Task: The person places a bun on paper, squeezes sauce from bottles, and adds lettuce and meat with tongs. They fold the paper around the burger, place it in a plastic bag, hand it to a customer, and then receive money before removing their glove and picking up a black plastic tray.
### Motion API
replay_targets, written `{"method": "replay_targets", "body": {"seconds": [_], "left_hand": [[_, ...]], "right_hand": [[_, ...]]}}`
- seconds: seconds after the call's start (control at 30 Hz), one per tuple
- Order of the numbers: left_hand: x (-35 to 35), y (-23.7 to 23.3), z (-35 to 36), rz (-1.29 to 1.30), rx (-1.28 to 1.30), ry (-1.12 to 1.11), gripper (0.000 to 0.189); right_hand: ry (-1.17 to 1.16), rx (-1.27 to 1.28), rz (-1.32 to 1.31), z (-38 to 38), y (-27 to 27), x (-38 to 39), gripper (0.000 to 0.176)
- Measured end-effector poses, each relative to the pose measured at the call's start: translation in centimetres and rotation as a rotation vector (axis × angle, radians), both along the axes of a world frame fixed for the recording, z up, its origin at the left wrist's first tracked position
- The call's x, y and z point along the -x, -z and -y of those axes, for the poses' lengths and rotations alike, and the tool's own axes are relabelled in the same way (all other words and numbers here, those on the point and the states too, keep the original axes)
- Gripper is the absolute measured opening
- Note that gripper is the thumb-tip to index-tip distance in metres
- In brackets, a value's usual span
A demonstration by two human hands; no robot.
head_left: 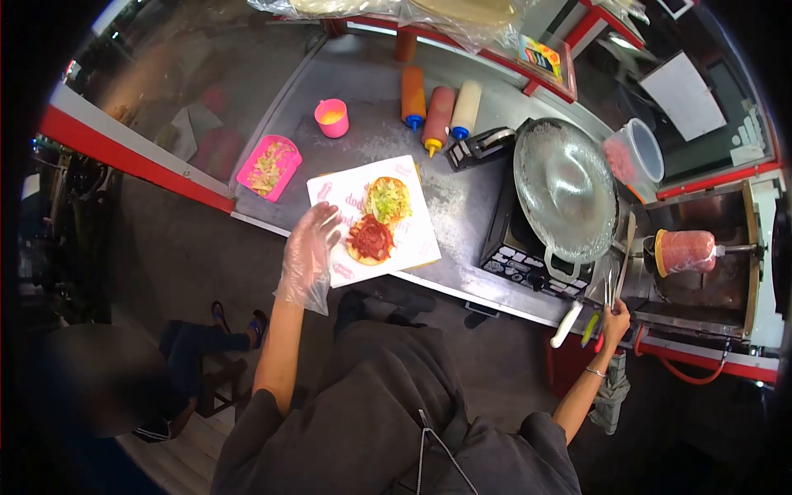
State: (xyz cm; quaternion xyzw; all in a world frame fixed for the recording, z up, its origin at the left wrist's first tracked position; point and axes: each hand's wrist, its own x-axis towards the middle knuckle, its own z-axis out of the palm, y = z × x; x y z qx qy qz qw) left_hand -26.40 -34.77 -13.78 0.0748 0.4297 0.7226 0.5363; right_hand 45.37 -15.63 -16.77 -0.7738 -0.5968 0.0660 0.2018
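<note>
My left hand (312, 241), in a clear plastic glove, is over the left edge of a printed white paper (417, 239), its fingers apart and holding nothing. On the paper lies an opened bun, one half topped with shredded greens (388, 200), the other with red-brown meat (370, 239). At the right, my bare right hand (614, 320) is closed around the handle end of metal tongs (609, 285) at the counter's front edge. Beside it are a white-handled tool (567, 323) and a green handle (591, 328).
A pink tray of shreds (270, 168), a pink cup (332, 118) and sauce bottles (438, 121) stand behind the paper. A large domed pan (567, 190) covers the stove. Meat on a spit (686, 252) is at far right. A person sits at lower left (186, 355).
</note>
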Motion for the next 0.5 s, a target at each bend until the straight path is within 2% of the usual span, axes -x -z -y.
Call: {"method": "replay_targets", "body": {"seconds": [0.03,0.07,0.13,0.17,0.23,0.27,0.33,0.37,0.4,0.43,0.47,0.5], "left_hand": [[0.4,-1.3,-0.8,0.151,-0.121,0.018,0.059],[0.6,-2.6,-1.5,0.153,-0.133,0.014,0.059],[-0.4,-7.4,-3.6,0.598,-0.516,0.024,0.068],[-0.6,-9.2,-4.8,0.647,-0.602,0.049,0.074],[-1.1,-12.3,-6.8,0.709,-0.689,0.087,0.081],[-1.4,-13.9,-7.7,0.736,-0.74,0.147,0.084],[-1.1,-16.4,-9.0,0.826,-0.828,0.27,0.089],[-0.4,-17.5,-9.1,0.842,-0.857,0.306,0.088],[0.7,-18.6,-9.1,0.859,-0.888,0.34,0.087],[2.6,-19.1,-8.8,0.873,-0.892,0.352,0.087],[5.2,-19.4,-8.1,0.933,-1.016,0.364,0.087],[8.7,-19.0,-7.6,1.007,-1.135,0.374,0.086]], "right_hand": [[0.027,-0.035,0.103,0.6,-1.4,1.7,0.044],[0.024,-0.047,0.105,0.8,-2.6,3.8,0.044],[0.007,-0.448,0.025,1.7,-6.0,10.5,0.04],[-0.085,-0.43,-0.213,3.2,-10.2,19.5,0.032],[-0.333,-0.152,-0.658,6.9,-15.6,36.0,0.029],[-0.611,0.047,-0.892,8.3,-16.0,41.7,0.035],[-0.982,0.39,-1.052,11.3,-16.3,52.3,0.04],[-0.917,0.439,-1.308,12.9,-13.0,55.7,0.034],[-0.832,0.487,-1.492,13.8,-12.7,58.6,0.026],[-0.87,0.492,-1.495,13.8,-13.8,60.1,0.022],[-0.906,0.5,-1.499,13.7,-14.8,61.6,0.018],[-0.925,0.52,-1.346,13.4,-14.9,63.7,0.015]]}}
